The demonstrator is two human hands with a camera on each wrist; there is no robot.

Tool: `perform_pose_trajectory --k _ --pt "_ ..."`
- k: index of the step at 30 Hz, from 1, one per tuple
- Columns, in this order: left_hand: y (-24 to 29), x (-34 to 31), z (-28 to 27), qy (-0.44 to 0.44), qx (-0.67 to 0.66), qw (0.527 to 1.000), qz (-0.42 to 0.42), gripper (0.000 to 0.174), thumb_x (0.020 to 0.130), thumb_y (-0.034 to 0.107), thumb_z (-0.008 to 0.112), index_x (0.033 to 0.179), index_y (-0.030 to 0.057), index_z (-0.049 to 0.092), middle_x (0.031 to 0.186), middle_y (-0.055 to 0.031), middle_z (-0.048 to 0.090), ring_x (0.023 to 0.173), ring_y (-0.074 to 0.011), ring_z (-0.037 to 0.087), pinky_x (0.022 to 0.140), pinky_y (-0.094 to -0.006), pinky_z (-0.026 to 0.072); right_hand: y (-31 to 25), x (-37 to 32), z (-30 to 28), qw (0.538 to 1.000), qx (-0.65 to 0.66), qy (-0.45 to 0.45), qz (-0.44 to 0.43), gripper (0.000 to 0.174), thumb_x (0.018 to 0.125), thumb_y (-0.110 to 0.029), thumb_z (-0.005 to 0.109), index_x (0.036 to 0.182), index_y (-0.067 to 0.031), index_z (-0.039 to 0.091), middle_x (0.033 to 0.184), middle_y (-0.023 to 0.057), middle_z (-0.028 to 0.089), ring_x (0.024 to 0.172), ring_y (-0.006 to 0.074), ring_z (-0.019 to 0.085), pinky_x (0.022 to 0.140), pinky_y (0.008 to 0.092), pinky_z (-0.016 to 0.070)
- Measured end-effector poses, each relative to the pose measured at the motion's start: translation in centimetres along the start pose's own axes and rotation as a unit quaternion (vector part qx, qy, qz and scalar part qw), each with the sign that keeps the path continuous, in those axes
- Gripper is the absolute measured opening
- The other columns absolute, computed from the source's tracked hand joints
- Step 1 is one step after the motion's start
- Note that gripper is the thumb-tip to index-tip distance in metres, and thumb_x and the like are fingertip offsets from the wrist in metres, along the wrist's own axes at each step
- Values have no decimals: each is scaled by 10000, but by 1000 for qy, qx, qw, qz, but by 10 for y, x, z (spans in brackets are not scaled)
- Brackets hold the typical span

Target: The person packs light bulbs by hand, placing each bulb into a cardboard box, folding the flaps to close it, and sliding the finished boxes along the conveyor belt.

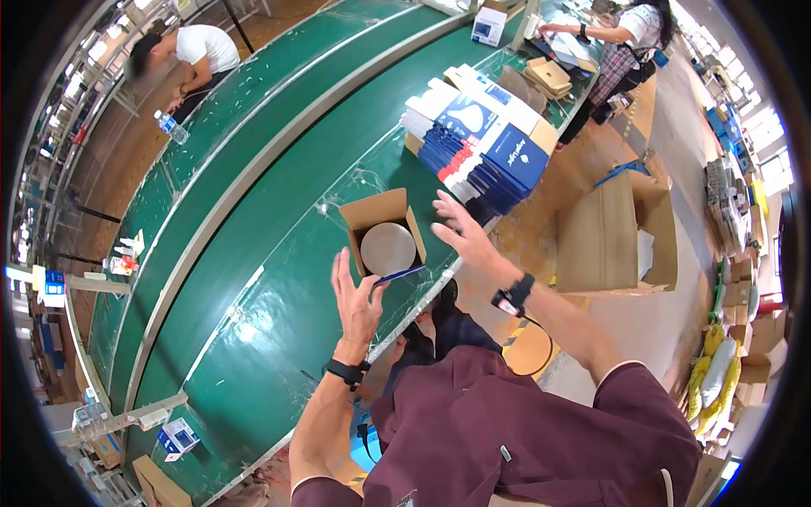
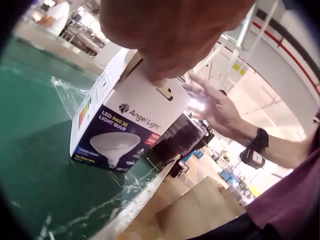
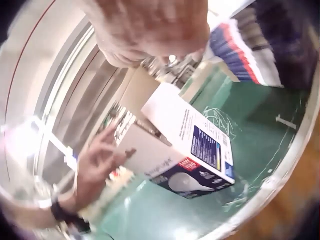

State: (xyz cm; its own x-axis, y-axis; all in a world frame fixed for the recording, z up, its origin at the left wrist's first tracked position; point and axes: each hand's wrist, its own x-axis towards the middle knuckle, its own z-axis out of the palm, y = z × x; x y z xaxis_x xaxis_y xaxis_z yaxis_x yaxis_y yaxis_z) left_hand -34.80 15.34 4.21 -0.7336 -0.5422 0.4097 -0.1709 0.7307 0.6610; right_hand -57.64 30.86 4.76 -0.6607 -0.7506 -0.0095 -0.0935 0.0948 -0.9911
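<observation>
An upright light bulb box, white and dark blue with a PAR 38 bulb printed on it, stands on the green bench with its top flaps raised. Inside sits a light bulb, its round pale face upward. My left hand is at the near left corner of the box, fingers extended. In the left wrist view, a fingertip touches the front panel by its slot. To the right of the box, my right hand hovers with spread fingers and nothing in it, near a stack of flattened boxes.
A large open cardboard carton stands on the floor at right. Another bulb box lies at the bench's lower left. A water bottle stands beyond the rail. Two other people are at the far side and far right.
</observation>
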Motion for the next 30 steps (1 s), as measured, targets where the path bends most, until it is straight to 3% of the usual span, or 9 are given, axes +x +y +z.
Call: perform_pose_trajectory --k 3,6,9,12,18,21,23,25,30 --pt "-16 -10 13 -103 -69 992 34 189 802 134 867 926 77 736 1587 -231 484 1428 -417 509 1155 -488 449 58 22 19 963 107 -222 108 959 998 -445 715 1631 86 227 1613 271 414 1468 311 446 1200 386 372" --pt "-26 -6 4 -209 -34 972 101 299 809 157 871 1081 114 752 1613 -231 452 1436 -417 502 1150 -484 458 63 22 41 955 82 -233 161 1185 864 -575 813 1630 106 218 1625 274 395 1475 315 435 1210 382 356" --pt "-39 -11 -2 -193 -20 975 107 524 860 179 833 1360 174 677 1619 -208 450 1465 -440 458 1172 -535 420 53 21 41 950 35 -272 150 1170 867 -543 826 1628 109 222 1622 263 399 1470 306 438 1202 375 363" --pt "-42 -12 0 -188 27 969 155 543 894 196 800 1411 176 637 1625 -202 441 1505 -453 397 1203 -563 366 58 23 49 943 81 -276 166 1172 861 -531 841 1627 108 226 1605 256 423 1450 295 458 1186 365 379" --pt "-58 -3 1 -263 71 941 201 554 921 217 769 1449 179 608 1598 -94 510 1535 -372 378 1248 -563 311 41 44 37 940 153 -191 236 728 1040 -386 676 1599 -1 414 1531 140 535 1376 222 508 1135 364 424" --pt "-52 -2 0 -259 27 954 150 577 921 221 768 1464 143 588 1609 -91 498 1531 -354 388 1256 -550 305 -31 85 32 960 131 -237 71 622 1078 -526 544 1507 -78 588 1371 102 664 1167 159 628 1006 351 497" --pt "-51 -1 0 -248 -11 961 122 595 920 228 773 1471 119 576 1600 -111 500 1515 -367 402 1253 -543 312 -33 112 34 926 -23 -356 121 595 1073 -482 584 1496 -63 595 1488 123 598 1315 181 556 1093 371 455" --pt "-56 -5 0 -226 -41 967 107 613 916 238 782 1474 99 567 1568 -144 522 1486 -399 425 1241 -542 330 -56 118 29 865 -122 -472 119 643 1011 -502 673 1478 -64 610 1618 190 475 1490 288 438 1189 430 393" --pt "-65 -13 5 -242 -12 962 125 651 908 260 798 1492 117 548 1452 -226 561 1370 -481 479 1186 -550 388 -39 71 30 806 -335 -466 -146 789 918 -519 762 1566 -152 503 1620 248 437 1508 468 378 1255 551 294"
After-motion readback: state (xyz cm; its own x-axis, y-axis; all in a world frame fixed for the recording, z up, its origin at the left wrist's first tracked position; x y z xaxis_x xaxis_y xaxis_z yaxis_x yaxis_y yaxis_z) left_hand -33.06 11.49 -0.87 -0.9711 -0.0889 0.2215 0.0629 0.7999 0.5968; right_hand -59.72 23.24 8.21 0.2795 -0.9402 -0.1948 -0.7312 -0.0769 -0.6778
